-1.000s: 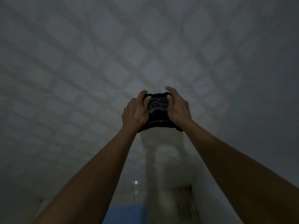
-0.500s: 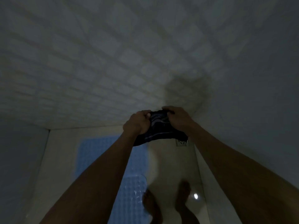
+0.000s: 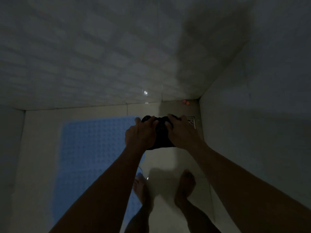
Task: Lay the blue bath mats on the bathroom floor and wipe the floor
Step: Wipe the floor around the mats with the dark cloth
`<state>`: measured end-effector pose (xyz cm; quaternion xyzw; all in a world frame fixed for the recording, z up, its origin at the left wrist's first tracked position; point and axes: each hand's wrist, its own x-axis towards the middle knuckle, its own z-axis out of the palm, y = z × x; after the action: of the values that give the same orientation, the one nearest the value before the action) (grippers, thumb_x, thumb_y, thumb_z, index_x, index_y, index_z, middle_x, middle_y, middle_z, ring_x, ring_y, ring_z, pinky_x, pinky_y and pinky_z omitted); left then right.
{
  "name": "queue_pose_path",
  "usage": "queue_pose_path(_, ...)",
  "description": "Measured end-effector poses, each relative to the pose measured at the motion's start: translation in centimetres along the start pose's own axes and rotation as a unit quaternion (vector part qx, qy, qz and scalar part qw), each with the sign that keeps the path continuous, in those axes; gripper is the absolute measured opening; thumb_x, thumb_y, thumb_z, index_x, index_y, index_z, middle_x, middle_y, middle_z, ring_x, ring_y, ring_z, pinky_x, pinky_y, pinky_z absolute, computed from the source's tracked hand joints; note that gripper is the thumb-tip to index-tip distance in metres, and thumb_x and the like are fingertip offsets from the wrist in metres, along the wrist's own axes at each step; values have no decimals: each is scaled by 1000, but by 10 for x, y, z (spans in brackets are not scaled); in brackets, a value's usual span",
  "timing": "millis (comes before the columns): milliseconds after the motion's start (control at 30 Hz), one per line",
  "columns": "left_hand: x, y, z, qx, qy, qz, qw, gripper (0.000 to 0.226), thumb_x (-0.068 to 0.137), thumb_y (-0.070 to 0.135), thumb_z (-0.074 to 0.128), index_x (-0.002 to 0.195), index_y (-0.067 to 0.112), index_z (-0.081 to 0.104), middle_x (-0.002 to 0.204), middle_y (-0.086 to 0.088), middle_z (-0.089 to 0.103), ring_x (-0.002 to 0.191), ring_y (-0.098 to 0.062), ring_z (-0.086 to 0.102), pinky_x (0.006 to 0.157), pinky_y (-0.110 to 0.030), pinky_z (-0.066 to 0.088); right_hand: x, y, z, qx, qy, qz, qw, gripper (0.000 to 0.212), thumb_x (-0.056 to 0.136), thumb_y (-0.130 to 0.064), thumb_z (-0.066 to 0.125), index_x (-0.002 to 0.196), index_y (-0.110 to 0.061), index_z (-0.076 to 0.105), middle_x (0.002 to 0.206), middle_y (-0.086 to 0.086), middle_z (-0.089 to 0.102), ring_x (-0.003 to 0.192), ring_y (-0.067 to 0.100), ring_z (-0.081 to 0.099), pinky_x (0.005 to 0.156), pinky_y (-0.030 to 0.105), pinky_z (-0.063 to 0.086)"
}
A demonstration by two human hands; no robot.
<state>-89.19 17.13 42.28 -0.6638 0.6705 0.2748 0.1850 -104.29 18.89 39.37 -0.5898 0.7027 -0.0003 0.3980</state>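
Note:
In the dim bathroom a blue bubbled bath mat [image 3: 94, 158] lies flat on the pale tiled floor [image 3: 161, 160], along the left side. My left hand [image 3: 140, 134] and my right hand [image 3: 182, 132] are both closed on a bunched dark striped cloth [image 3: 161, 135], held out in front of me above the floor near the mat's far right corner. My hands cover most of the cloth. My bare feet [image 3: 185, 187] stand on the floor below, the left one at the mat's right edge.
A square metal floor drain [image 3: 191, 121] sits in the far right corner by the wall. Small pinkish objects [image 3: 186, 102] lie at the foot of the tiled back wall [image 3: 101, 64]. Plain walls close in at left and right.
The view has tilted down from the wall to the floor, bringing the mat, drain and my feet into sight. Both hands have kept hold of the cloth and lowered with it.

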Motion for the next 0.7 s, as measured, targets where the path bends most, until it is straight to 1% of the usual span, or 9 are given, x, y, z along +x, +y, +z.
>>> queue_pose_path(67,29,-5,24,-10,-2,-11,1000,50,105,48,29,154,40,25,145,-18,34,117,-43,54,96,-48,44,26,10,22,-13,9,2,1000,55,105,-49,26,156,-28,25,149,20,32,123,40,50,97,42,44)
queue_pose_path(133,61,-14,52,-5,1,-12,1000,51,104,50,27,155,41,22,149,-18,31,118,-43,54,97,-47,43,55,21,49,-22,13,10,1000,57,105,-52,25,157,-29,23,153,19,29,126,41,48,100,43,41)
queue_pose_path(200,93,-27,83,5,5,-8,1000,53,104,50,28,155,41,20,148,-19,30,117,-44,54,96,-47,44,85,36,81,-46,21,18,999,58,104,-54,25,157,-31,21,154,18,27,128,42,46,102,44,40)
queue_pose_path(333,151,-49,148,31,18,-5,999,55,104,48,32,156,37,19,145,-21,31,114,-42,55,92,-47,47,144,67,151,-87,41,5,995,60,102,-57,24,156,-32,21,151,20,29,121,43,50,98,44,42)
queue_pose_path(467,206,-66,207,81,49,25,995,54,105,41,38,156,31,21,141,-20,33,117,-40,52,87,-47,50,198,95,210,-119,48,6,992,61,102,-59,21,158,-34,15,152,19,26,124,43,47,99,44,41)
queue_pose_path(533,240,-76,236,72,62,24,995,53,105,43,34,156,33,21,143,-18,31,119,-39,51,88,-46,49,226,107,236,-124,56,0,991,62,102,-60,20,158,-35,12,156,19,22,125,43,47,99,44,40)
queue_pose_path(567,259,-80,249,54,68,13,996,52,106,47,30,156,35,20,144,-17,30,118,-39,52,87,-45,47,242,113,247,-123,62,-1,990,62,102,-61,20,158,-35,11,158,19,20,126,43,47,100,44,40)
queue_pose_path(633,298,-87,273,18,92,-13,996,53,105,53,21,156,40,18,144,-16,31,110,-40,57,82,-42,44,274,125,265,-121,83,-4,989,62,101,-61,20,158,-37,11,160,17,17,126,43,47,100,43,41)
queue_pose_path(700,332,-94,292,12,116,-8,993,54,104,54,21,156,41,15,142,-16,31,103,-41,60,77,-40,44,304,134,279,-127,102,-14,987,62,101,-62,20,158,-38,11,160,17,18,123,43,50,97,43,43)
